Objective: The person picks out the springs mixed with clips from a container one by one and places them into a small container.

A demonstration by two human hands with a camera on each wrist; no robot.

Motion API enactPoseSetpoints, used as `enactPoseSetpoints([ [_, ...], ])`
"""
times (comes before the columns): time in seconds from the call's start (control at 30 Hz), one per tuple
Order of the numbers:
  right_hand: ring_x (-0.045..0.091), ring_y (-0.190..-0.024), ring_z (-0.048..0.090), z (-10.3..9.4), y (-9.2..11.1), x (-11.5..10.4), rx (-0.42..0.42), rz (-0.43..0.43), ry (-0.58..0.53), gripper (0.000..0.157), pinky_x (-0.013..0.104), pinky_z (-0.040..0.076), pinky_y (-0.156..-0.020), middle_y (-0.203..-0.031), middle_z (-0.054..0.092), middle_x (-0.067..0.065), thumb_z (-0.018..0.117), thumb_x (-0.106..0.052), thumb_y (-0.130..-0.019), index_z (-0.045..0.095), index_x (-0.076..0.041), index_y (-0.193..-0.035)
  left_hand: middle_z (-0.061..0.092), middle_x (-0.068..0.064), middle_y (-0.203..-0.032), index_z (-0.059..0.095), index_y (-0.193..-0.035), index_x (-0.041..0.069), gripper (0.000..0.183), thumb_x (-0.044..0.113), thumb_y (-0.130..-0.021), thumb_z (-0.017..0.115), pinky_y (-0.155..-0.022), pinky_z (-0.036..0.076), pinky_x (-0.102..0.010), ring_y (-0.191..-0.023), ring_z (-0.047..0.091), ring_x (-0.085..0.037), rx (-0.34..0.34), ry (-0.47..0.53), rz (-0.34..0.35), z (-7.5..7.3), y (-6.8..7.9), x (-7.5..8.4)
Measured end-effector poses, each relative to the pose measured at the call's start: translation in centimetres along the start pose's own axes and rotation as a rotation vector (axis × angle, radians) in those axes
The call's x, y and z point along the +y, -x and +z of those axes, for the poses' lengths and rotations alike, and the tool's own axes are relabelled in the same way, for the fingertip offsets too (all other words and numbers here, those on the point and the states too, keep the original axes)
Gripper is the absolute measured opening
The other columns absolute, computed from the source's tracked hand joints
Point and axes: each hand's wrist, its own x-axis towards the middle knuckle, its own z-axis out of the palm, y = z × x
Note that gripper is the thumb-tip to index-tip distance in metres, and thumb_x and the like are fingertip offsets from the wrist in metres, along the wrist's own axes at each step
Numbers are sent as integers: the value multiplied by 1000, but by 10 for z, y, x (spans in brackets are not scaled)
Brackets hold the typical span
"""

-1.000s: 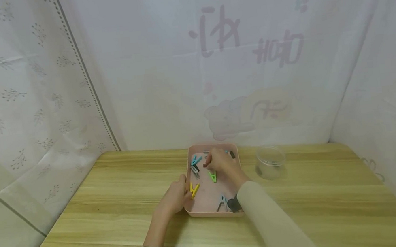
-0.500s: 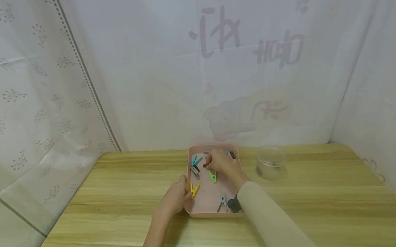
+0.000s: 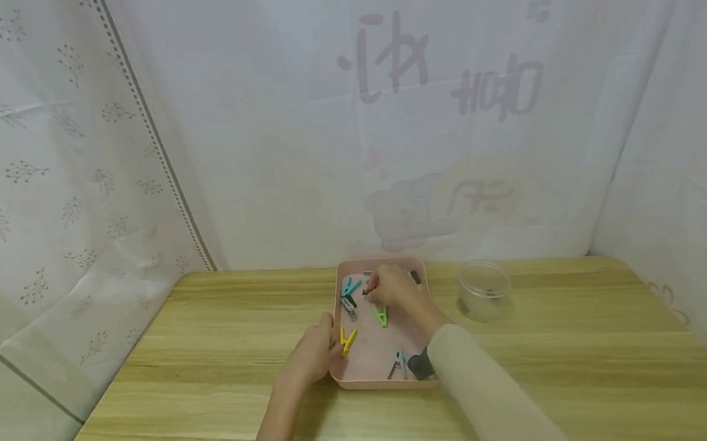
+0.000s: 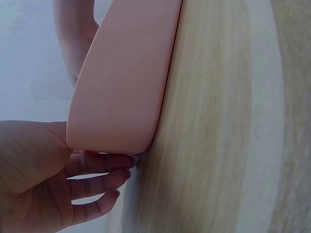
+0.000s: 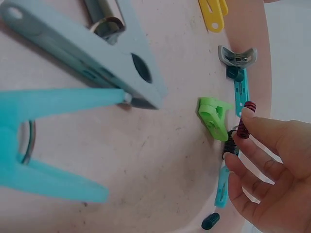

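My right hand (image 3: 394,287) is over the far part of a pink tray (image 3: 370,362). Thumb and fingertips pinch a small dark red coil spring (image 5: 246,120), seen best in the right wrist view. Close by in the tray are a green clothespin (image 5: 213,118) and a black ribbed coil (image 5: 231,146), partly behind the fingers. My left hand (image 3: 308,353) grips the tray's left wall, thumb at the rim and the other fingers loosely spread along the outside in the left wrist view. A yellow clothespin (image 3: 348,341) lies just inside that wall.
Blue clothespins (image 3: 350,286), a grey clip (image 3: 349,305) and a grey-blue clothespin (image 3: 399,362) also lie in the tray. A dark ribbed piece (image 5: 210,221) is near its edge. Right of the tray stands a clear round tub (image 3: 484,289) on the wooden table (image 3: 215,382). Patterned curtains surround it.
The red coil's visible end has risen very slightly in the right fingers. Both hands and the tray otherwise keep their places.
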Motion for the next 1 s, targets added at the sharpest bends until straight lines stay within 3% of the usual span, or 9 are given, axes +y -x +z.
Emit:
enactPoseSetpoints([
  [0.37,25,-111,70,-8,6,-4,-18,56,-30,12,43,57,-97,-114,77,5,73,-13,-100,78,-8,-110,47,-3,-72,47,-100,0,13,-6,-96,58,-52,34,-24,-62,46,-14,5,-1,-2,0,0,1],
  [0.47,26,-111,70,-10,6,-5,-1,34,-20,12,42,57,-96,-115,76,8,72,-10,-100,78,-7,-109,48,-3,-72,47,-100,1,14,-6,-96,58,-52,34,-24,-62,46,-14,5,1,-3,0,0,1],
  [0.77,23,-102,73,-17,12,-4,44,-64,-17,12,31,57,-81,-111,79,7,69,-7,-101,80,-7,-106,45,-2,-71,47,-100,0,13,-6,-96,58,-52,34,-24,-61,44,-14,0,6,-1,-1,1,1],
  [1.0,19,-88,71,-20,15,1,58,-105,-64,13,22,45,-64,-107,79,10,67,-1,-99,79,-3,-103,44,-1,-71,46,-99,0,14,-7,-97,58,-52,33,-23,-60,43,-13,3,1,18,0,1,0],
])
